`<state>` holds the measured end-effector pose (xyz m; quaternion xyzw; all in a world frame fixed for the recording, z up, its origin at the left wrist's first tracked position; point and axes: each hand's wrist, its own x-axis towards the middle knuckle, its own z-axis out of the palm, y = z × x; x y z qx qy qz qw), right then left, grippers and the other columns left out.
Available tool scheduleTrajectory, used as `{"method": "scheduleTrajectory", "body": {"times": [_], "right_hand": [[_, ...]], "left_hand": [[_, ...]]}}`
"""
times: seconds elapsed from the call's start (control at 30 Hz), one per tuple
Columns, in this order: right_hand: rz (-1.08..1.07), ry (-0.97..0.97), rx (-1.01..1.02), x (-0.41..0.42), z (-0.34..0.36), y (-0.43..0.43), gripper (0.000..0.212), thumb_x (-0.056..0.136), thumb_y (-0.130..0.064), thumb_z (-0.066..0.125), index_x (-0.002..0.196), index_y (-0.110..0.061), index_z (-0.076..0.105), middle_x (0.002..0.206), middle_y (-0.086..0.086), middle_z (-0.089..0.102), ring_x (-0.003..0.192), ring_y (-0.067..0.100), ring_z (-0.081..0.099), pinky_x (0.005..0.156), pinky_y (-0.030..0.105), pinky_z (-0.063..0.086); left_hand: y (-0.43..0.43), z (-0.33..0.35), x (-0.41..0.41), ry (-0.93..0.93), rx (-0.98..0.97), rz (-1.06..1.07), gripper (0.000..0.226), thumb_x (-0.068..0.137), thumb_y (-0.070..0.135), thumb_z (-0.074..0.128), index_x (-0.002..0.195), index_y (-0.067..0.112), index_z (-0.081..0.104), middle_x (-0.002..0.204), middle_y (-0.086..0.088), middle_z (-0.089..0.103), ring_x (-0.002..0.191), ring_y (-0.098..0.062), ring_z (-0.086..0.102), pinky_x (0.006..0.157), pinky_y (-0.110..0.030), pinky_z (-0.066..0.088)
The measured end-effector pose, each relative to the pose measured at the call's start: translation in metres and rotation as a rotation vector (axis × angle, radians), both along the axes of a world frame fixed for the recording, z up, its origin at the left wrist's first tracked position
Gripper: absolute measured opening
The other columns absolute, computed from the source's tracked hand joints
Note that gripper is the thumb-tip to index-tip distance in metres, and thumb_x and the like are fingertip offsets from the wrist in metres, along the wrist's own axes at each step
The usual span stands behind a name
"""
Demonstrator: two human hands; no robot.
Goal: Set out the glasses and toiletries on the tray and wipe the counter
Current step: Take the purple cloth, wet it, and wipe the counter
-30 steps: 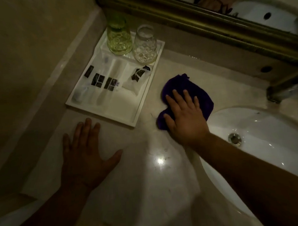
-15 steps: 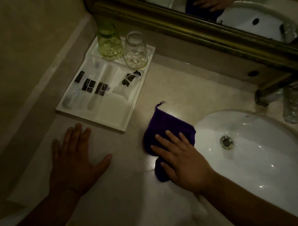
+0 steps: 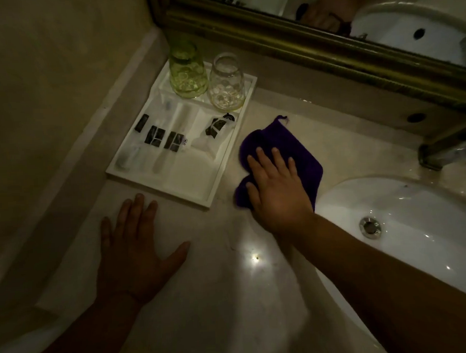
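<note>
A white tray sits on the beige counter by the left wall. At its far end stand a green glass and a clear glass, both upside down. Several wrapped toiletries lie in its compartments. My right hand presses flat on a purple cloth just right of the tray, fingers spread. My left hand rests flat on the counter in front of the tray, holding nothing.
A white sink basin with a metal drain lies to the right. A brass tap stands behind it. A gold-framed mirror runs along the back wall. The room is dim.
My right hand slid the purple cloth back away from me, from near the basin's front rim to beside the tray. The left hand stayed flat in place.
</note>
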<state>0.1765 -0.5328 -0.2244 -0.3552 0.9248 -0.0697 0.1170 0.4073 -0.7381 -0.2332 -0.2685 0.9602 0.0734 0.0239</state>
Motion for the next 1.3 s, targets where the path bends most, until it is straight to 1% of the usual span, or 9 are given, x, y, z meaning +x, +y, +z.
{"method": "scheduleTrajectory", "body": {"times": [0.33, 0.53, 0.77, 0.87, 0.97, 1.03, 1.13, 1.2, 1.3], "right_hand": [[0.296, -0.105, -0.022, 0.134, -0.003, 0.043, 0.061, 0.104, -0.051, 0.035, 0.161, -0.035, 0.020, 0.171, -0.007, 0.014, 0.159, 0.022, -0.006, 0.124, 0.053, -0.001], [0.468, -0.077, 0.005, 0.118, 0.005, 0.082, 0.057, 0.104, -0.046, 0.043, 0.158, -0.035, 0.031, 0.170, -0.005, 0.024, 0.159, 0.024, 0.010, 0.125, 0.053, 0.007], [0.348, -0.012, 0.025, 0.046, 0.001, 0.068, 0.057, 0.104, -0.042, 0.037, 0.159, -0.028, 0.036, 0.168, 0.001, 0.028, 0.157, 0.028, 0.015, 0.126, 0.052, 0.011], [0.240, -0.050, 0.032, -0.004, 0.003, 0.055, 0.058, 0.105, -0.046, 0.029, 0.161, -0.030, 0.030, 0.170, -0.001, 0.022, 0.158, 0.026, 0.009, 0.127, 0.054, 0.009], [0.149, -0.050, 0.027, -0.042, 0.005, 0.044, 0.058, 0.106, -0.050, 0.026, 0.162, -0.032, 0.024, 0.171, -0.004, 0.019, 0.158, 0.020, 0.006, 0.127, 0.046, 0.003], [0.059, -0.002, -0.009, -0.051, 0.007, 0.042, 0.059, 0.104, -0.051, 0.035, 0.159, -0.030, 0.030, 0.167, -0.002, 0.032, 0.155, 0.021, 0.022, 0.125, 0.042, 0.012], [-0.164, 0.161, -0.110, -0.057, 0.012, 0.052, 0.050, 0.099, -0.039, 0.053, 0.145, -0.019, 0.050, 0.145, 0.008, 0.057, 0.133, 0.028, 0.050, 0.114, 0.044, 0.036], [-0.291, 0.189, -0.133, -0.054, 0.012, 0.057, 0.044, 0.099, -0.033, 0.056, 0.138, -0.014, 0.055, 0.137, 0.012, 0.061, 0.127, 0.031, 0.052, 0.110, 0.046, 0.041], [-0.323, 0.096, -0.157, -0.032, 0.006, 0.046, 0.048, 0.103, -0.033, 0.050, 0.147, -0.012, 0.050, 0.152, 0.013, 0.050, 0.144, 0.032, 0.039, 0.121, 0.049, 0.030]], "left_hand": [[0.000, 0.002, -0.002, -0.017, 0.000, 0.010, 0.102, 0.080, 0.082, 0.041, 0.158, 0.017, 0.031, 0.169, -0.010, 0.023, 0.157, -0.027, 0.015, 0.123, -0.061, 0.012], [0.001, 0.006, -0.003, -0.024, 0.018, 0.014, 0.102, 0.078, 0.079, 0.045, 0.156, 0.014, 0.036, 0.169, -0.010, 0.024, 0.157, -0.027, 0.015, 0.123, -0.061, 0.011], [0.000, 0.006, -0.003, -0.017, 0.021, 0.014, 0.103, 0.077, 0.080, 0.044, 0.155, 0.014, 0.038, 0.168, -0.011, 0.026, 0.157, -0.027, 0.016, 0.123, -0.061, 0.011], [-0.001, 0.004, -0.002, 0.002, 0.024, 0.005, 0.102, 0.078, 0.081, 0.044, 0.155, 0.014, 0.039, 0.168, -0.011, 0.027, 0.157, -0.027, 0.017, 0.123, -0.061, 0.011], [-0.002, -0.001, 0.000, 0.003, 0.007, -0.006, 0.103, 0.078, 0.082, 0.043, 0.155, 0.014, 0.039, 0.168, -0.010, 0.025, 0.157, -0.026, 0.016, 0.123, -0.060, 0.011], [-0.003, -0.003, 0.000, 0.006, 0.007, -0.012, 0.103, 0.078, 0.083, 0.042, 0.155, 0.015, 0.039, 0.168, -0.009, 0.025, 0.157, -0.026, 0.016, 0.123, -0.060, 0.011], [-0.005, -0.005, 0.000, 0.011, 0.008, -0.012, 0.103, 0.079, 0.086, 0.037, 0.155, 0.016, 0.037, 0.168, -0.009, 0.026, 0.157, -0.027, 0.017, 0.123, -0.061, 0.011], [-0.004, -0.005, 0.000, 0.007, 0.010, -0.011, 0.104, 0.079, 0.087, 0.032, 0.156, 0.017, 0.034, 0.168, -0.009, 0.025, 0.157, -0.026, 0.016, 0.123, -0.060, 0.010], [-0.004, -0.006, 0.001, 0.005, 0.010, -0.012, 0.105, 0.079, 0.088, 0.031, 0.157, 0.017, 0.033, 0.168, -0.009, 0.024, 0.157, -0.026, 0.015, 0.123, -0.060, 0.010]]}}
